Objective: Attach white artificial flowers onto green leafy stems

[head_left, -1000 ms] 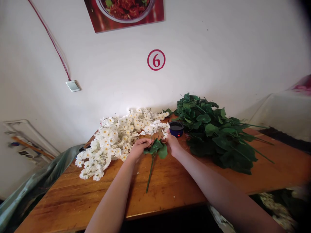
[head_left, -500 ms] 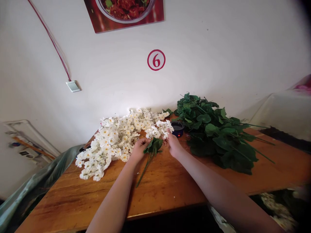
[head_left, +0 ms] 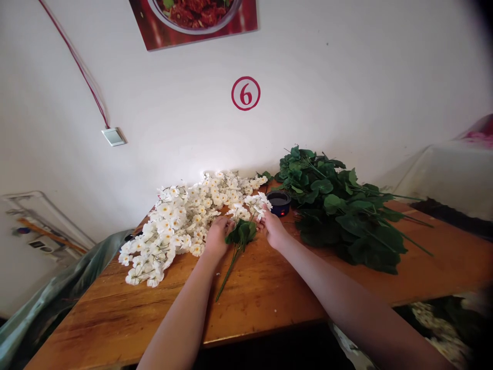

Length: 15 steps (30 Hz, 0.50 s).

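My left hand [head_left: 217, 238] and my right hand [head_left: 271, 228] work close together at the middle of a wooden table [head_left: 250, 303]. Between them is a short green leafy stem [head_left: 239, 237], its bare end slanting towards me and to the left. My left fingers grip near its top. My right fingertips pinch a white artificial flower sprig [head_left: 248, 206]. A large pile of white artificial flowers [head_left: 173, 226] lies to the left, and a heap of artificial green leaves [head_left: 341, 216] lies to the right.
A small dark blue round container [head_left: 279, 203] stands just beyond my right hand. A green sheet [head_left: 57, 288] drapes past the table's left side. More flowers and leaves [head_left: 435, 329] lie below the right edge. A white wall rises behind the table.
The leafy stem has swung so its bare end points more to the left, and its leaves have risen closer to the white sprig. My hands have drawn slightly closer together.
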Each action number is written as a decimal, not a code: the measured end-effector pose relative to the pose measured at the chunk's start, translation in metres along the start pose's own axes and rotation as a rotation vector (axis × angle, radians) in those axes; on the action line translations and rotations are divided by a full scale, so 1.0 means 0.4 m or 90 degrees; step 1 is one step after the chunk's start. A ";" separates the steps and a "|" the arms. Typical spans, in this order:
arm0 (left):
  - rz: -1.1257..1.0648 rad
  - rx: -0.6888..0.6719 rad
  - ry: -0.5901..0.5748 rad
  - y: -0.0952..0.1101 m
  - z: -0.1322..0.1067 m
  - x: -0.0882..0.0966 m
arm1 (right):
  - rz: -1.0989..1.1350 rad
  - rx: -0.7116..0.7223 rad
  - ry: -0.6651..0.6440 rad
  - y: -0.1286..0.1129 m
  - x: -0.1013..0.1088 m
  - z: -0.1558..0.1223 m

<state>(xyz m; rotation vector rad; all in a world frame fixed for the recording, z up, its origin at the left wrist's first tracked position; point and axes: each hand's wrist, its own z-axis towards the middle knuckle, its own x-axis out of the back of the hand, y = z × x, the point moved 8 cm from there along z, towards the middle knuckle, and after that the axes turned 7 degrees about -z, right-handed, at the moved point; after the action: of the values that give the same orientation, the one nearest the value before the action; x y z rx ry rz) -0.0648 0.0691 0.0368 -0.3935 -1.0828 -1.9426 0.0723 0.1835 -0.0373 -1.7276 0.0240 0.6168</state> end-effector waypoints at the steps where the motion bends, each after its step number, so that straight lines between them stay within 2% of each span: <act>1: 0.023 -0.001 0.003 0.001 -0.001 0.001 | 0.015 -0.012 -0.002 0.002 -0.001 -0.003; 5: 0.090 0.040 0.024 -0.009 -0.009 0.005 | 0.041 -0.029 0.000 -0.003 -0.005 -0.015; 7: 0.066 0.068 0.033 -0.019 -0.013 0.005 | 0.051 -0.032 -0.005 -0.004 -0.007 -0.018; 12: -0.225 0.167 0.055 -0.070 -0.015 -0.009 | 0.039 -0.032 -0.003 -0.002 -0.005 -0.017; 15: -0.308 0.210 0.063 -0.101 -0.013 -0.021 | 0.033 -0.035 -0.001 0.000 -0.005 -0.017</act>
<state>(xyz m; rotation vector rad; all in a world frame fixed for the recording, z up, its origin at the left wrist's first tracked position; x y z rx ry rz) -0.0915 0.0796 0.0070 0.1613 -1.5034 -2.1084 0.0733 0.1765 -0.0357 -1.7838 0.0508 0.6619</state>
